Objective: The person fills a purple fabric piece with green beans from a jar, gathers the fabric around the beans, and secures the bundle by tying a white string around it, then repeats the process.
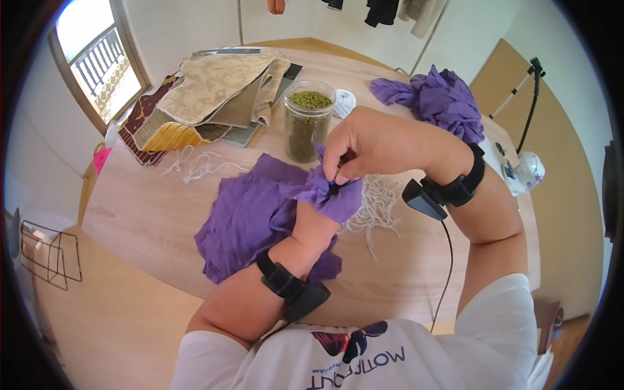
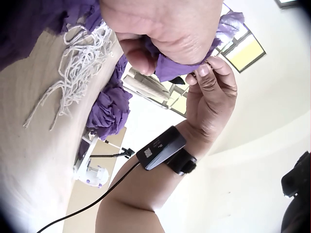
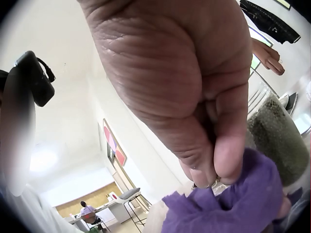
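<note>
A purple cloth (image 1: 250, 214) lies bunched on the table, one part raised around the left hand, which is mostly covered in the head view. In the left wrist view the left hand (image 2: 163, 29) has its fingers curled round the gathered purple cloth (image 2: 170, 69). Above the raised part, the right hand (image 1: 364, 146) pinches something small and dark between thumb and fingers, too small to identify. Its fingertips meet right at the edge of the purple cloth (image 3: 243, 204) in the right wrist view.
Behind the hands stands a clear jar (image 1: 305, 127) of green grains. Loose white strings (image 1: 374, 205) lie right of the cloth, more strings (image 1: 198, 164) to the left. Folded fabrics (image 1: 208, 88) are stacked back left; another purple cloth (image 1: 445, 97) lies back right, near a white device (image 1: 530, 170).
</note>
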Available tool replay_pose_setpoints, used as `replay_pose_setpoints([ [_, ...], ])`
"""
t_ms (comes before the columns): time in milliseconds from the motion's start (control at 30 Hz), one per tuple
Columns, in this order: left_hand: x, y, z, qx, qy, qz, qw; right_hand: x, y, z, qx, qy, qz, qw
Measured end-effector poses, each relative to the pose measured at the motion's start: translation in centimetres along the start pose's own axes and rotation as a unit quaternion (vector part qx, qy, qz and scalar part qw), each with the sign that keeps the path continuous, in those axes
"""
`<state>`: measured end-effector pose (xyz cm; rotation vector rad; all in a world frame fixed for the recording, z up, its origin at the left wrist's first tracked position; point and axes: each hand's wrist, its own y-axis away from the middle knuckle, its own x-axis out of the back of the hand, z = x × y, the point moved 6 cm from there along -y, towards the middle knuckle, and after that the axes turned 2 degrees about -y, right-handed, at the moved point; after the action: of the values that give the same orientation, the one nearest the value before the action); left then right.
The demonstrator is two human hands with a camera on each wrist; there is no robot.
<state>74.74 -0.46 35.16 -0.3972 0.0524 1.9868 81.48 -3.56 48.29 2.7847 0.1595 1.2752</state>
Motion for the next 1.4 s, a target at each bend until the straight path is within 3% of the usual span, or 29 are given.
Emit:
replay_pose_setpoints([
  [233,0.2,0.1,-1.4,-0.010,-0.033,-0.006,0.999,-1.9,-0.1,-0.3,0.045,0.095,-0.026,0.994],
  [333,0.6,0.1,-2.1,-0.040,-0.054,0.008,0.998,-2.3,0.0,-0.2,0.014,0.112,-0.043,0.993],
  [533,0.7,0.1,-2.3,-0.051,-0.101,-0.004,0.994,-2.0,0.8,-1.0,0.013,0.098,-0.027,0.995],
  [700,0.0,-0.1,-1.6,-0.113,-0.108,-0.003,0.988,-1.3,2.4,-1.4,0.049,0.065,0.030,0.996],
  [833,-0.7,0.1,0.2,-0.172,-0.222,-0.028,0.959,-1.4,3.7,-0.9,0.032,0.027,0.045,0.998],
  [900,-1.0,0.5,1.3,-0.190,-0.297,-0.026,0.935,-0.7,4.6,-0.9,0.047,0.029,0.141,0.988],
  [933,-0.9,0.6,1.4,-0.188,-0.260,-0.031,0.947,-0.5,5.1,-0.9,0.055,0.031,0.187,0.980],
  [1000,-0.8,0.8,1.6,-0.185,-0.182,-0.040,0.965,-0.4,7.0,2.0,-0.061,-0.028,0.287,0.956],
  [1033,-1.1,1.0,2.0,-0.210,-0.221,-0.037,0.952,-0.7,8.1,3.5,-0.116,-0.056,0.333,0.934],
  [1100,-1.6,1.4,2.5,-0.254,-0.301,-0.028,0.919,-3.7,8.6,5.5,-0.086,-0.188,0.289,0.935],
  [1233,-1.2,1.4,0.7,-0.166,-0.199,-0.075,0.963,-7.9,8.8,6.4,-0.054,-0.335,0.271,0.901],
  [1267,-1.4,1.3,0.3,-0.148,-0.195,-0.074,0.967,-7.8,9.3,6.0,-0.114,-0.348,0.293,0.883],
  [1400,-1.8,1.2,0.3,-0.114,-0.194,-0.082,0.971,-7.6,9.3,6.9,-0.045,-0.352,0.378,0.855],
])
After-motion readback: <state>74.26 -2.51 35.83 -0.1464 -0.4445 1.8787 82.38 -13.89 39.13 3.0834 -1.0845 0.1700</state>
